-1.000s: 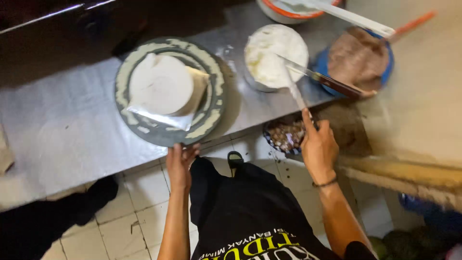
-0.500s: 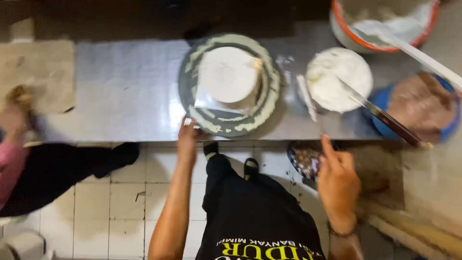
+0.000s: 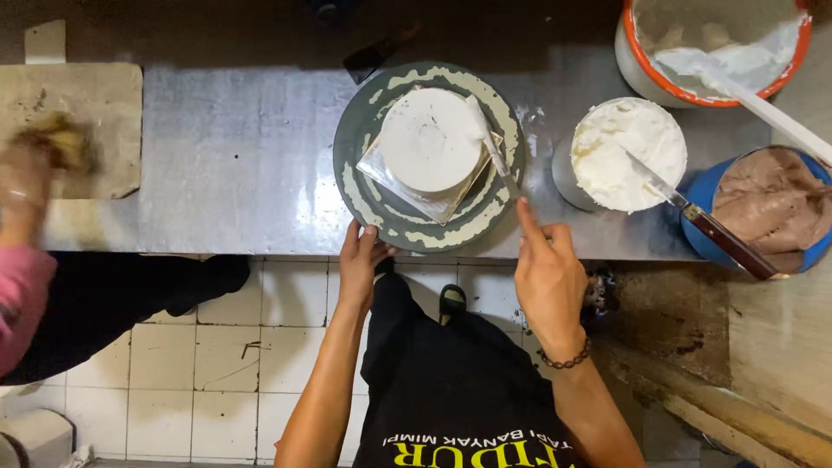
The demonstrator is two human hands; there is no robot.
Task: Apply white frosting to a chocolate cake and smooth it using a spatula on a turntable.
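A round white-frosted cake [image 3: 426, 139] sits on a square board on a grey turntable [image 3: 364, 186] smeared with cream, on a steel counter [image 3: 234, 147]. My left hand [image 3: 360, 260] grips the turntable's near rim. My right hand [image 3: 548, 276] holds a thin spatula [image 3: 490, 143] whose blade rests against the right side of the cake.
A bowl of white cream [image 3: 626, 154] holds a knife [image 3: 706, 227]. An orange-rimmed bucket [image 3: 802, 52] with a white scraper stands at the back right, a blue tub of brown cream [image 3: 771, 204] beside it. Another person's blurred hand [image 3: 30, 178] works at a board [image 3: 104, 104] on the left.
My right hand has moved left from the cream bowl and brought the spatula to the cake's side. The view has shifted so the turntable sits in the centre.
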